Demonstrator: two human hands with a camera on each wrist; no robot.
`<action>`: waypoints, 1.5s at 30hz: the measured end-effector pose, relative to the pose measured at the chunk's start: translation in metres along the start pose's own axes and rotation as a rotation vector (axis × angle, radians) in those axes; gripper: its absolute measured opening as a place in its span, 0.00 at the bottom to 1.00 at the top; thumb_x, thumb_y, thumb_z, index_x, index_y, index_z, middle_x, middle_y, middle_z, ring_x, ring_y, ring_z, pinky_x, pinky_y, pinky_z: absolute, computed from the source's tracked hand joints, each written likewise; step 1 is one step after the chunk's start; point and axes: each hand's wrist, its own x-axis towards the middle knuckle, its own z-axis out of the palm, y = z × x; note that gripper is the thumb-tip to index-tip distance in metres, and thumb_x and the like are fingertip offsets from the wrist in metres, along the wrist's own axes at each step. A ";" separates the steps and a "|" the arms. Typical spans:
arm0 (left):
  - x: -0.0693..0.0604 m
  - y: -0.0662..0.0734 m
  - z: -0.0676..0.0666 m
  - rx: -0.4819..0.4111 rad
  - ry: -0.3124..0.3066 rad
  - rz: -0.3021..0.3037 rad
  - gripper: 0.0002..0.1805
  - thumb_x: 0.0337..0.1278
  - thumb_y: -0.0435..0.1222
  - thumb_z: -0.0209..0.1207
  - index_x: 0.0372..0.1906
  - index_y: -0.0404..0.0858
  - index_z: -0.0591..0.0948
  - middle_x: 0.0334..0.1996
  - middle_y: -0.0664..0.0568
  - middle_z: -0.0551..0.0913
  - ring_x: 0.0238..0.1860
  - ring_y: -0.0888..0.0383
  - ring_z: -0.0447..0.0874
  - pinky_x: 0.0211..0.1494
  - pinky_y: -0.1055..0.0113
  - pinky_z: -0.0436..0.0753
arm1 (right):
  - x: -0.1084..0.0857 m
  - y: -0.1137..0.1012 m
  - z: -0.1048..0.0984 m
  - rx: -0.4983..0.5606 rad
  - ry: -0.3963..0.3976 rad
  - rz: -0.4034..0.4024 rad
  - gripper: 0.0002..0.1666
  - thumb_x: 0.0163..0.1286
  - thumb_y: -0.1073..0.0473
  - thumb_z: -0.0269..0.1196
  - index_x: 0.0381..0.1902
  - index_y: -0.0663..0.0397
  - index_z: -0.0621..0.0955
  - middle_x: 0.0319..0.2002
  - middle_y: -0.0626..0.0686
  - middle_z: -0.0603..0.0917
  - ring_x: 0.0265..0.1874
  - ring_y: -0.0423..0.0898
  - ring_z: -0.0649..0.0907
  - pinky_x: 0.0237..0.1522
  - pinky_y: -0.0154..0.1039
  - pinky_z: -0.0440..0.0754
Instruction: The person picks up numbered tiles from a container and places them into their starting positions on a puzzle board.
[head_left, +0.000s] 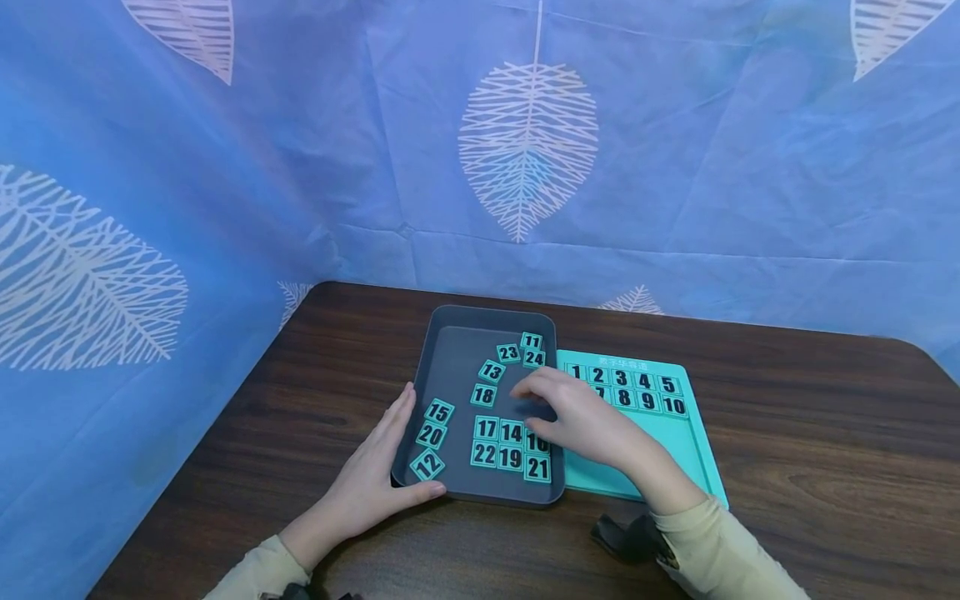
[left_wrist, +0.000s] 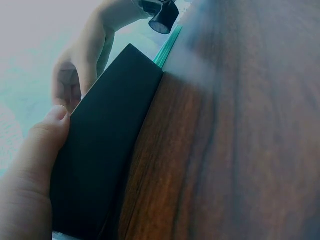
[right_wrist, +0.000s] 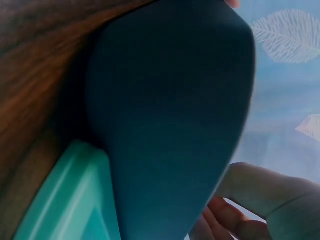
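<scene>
In the head view, a dark grey tray [head_left: 457,350] holds loose teal number tiles, among them tile 18 [head_left: 483,395], tile 13 [head_left: 492,372] and tile 12 [head_left: 427,465]. My left hand [head_left: 367,475] rests against the tray's near left corner, fingers straight along the side and thumb [left_wrist: 56,120] on the near rim. Over the tray's right side hovers my right hand [head_left: 581,417]. Its thumb and bent index finger stand apart, with nothing visible between them. The thumb partly covers tile 16 [head_left: 538,445]; whether they touch, I cannot tell.
Right of the tray lies a teal number board [head_left: 660,442], partly behind my right hand, with tiles from 1 to 10 in two rows at its top. Both tray and board are on a dark wooden table [head_left: 810,433]. A blue leaf-print cloth [head_left: 675,167] hangs behind.
</scene>
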 end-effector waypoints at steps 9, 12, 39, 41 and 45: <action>0.000 0.000 0.000 0.005 -0.002 -0.010 0.62 0.43 0.64 0.65 0.77 0.52 0.42 0.76 0.58 0.39 0.74 0.51 0.43 0.61 0.33 0.59 | 0.008 0.002 0.006 -0.006 0.010 0.005 0.17 0.61 0.66 0.67 0.49 0.58 0.81 0.45 0.52 0.80 0.44 0.49 0.80 0.44 0.42 0.80; 0.000 0.000 0.000 0.007 -0.003 -0.012 0.62 0.43 0.64 0.65 0.77 0.52 0.42 0.76 0.57 0.39 0.74 0.51 0.43 0.61 0.33 0.59 | 0.008 0.003 0.007 -0.010 0.005 0.002 0.17 0.61 0.66 0.67 0.49 0.59 0.81 0.45 0.52 0.80 0.43 0.49 0.80 0.44 0.42 0.80; -0.001 -0.003 0.002 -0.017 -0.005 0.006 0.62 0.42 0.63 0.66 0.77 0.52 0.42 0.76 0.58 0.39 0.74 0.53 0.42 0.62 0.35 0.59 | 0.041 0.040 -0.013 -0.074 0.198 0.082 0.17 0.63 0.69 0.63 0.51 0.65 0.79 0.46 0.59 0.79 0.43 0.54 0.78 0.44 0.49 0.78; -0.001 -0.003 0.001 -0.017 -0.003 0.007 0.62 0.42 0.63 0.66 0.77 0.52 0.41 0.76 0.58 0.39 0.74 0.53 0.42 0.62 0.35 0.60 | 0.050 0.044 -0.017 -0.085 0.184 0.087 0.17 0.63 0.69 0.63 0.51 0.65 0.79 0.46 0.60 0.79 0.44 0.55 0.78 0.45 0.49 0.77; -0.001 -0.004 0.000 -0.014 -0.009 0.006 0.62 0.43 0.63 0.66 0.77 0.53 0.41 0.76 0.58 0.39 0.74 0.53 0.42 0.62 0.35 0.60 | 0.067 0.053 -0.019 -0.096 0.140 0.111 0.17 0.65 0.68 0.62 0.52 0.66 0.79 0.48 0.61 0.78 0.46 0.56 0.78 0.46 0.49 0.77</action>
